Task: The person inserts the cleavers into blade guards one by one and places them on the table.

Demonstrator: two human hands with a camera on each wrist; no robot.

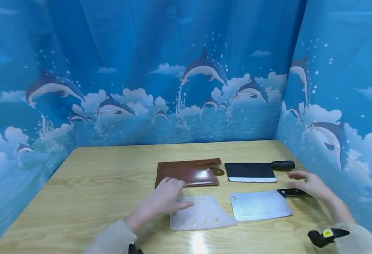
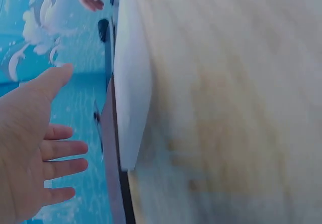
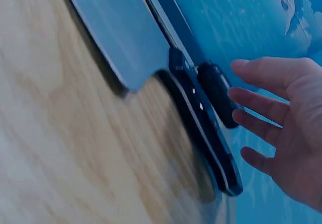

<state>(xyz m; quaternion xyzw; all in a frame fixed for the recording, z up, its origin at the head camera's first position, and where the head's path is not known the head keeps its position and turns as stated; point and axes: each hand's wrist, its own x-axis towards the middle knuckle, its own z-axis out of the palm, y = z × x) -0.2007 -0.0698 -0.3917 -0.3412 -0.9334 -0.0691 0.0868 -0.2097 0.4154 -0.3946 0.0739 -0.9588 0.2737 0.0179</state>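
Observation:
My left hand (image 1: 168, 197) hovers with its fingers spread over the left end of a white plastic blade guard (image 1: 201, 213) that has a row of small slots. In the left wrist view the guard (image 2: 132, 83) lies on the table, apart from that hand. On the other side my right hand (image 1: 312, 185) is held with loose fingers above the black handle of a silver cleaver (image 1: 258, 205). The right wrist view shows this riveted handle (image 3: 198, 118) a little away from the fingertips. Neither hand holds anything.
Behind the guard lies a brown leather knife sheath (image 1: 176, 173) with snap straps. A second cleaver, black-bladed with a pale edge (image 1: 249, 171), lies behind the silver one. Blue dolphin-print curtains (image 1: 125, 70) border the wooden table (image 1: 93, 197) at its back and sides.

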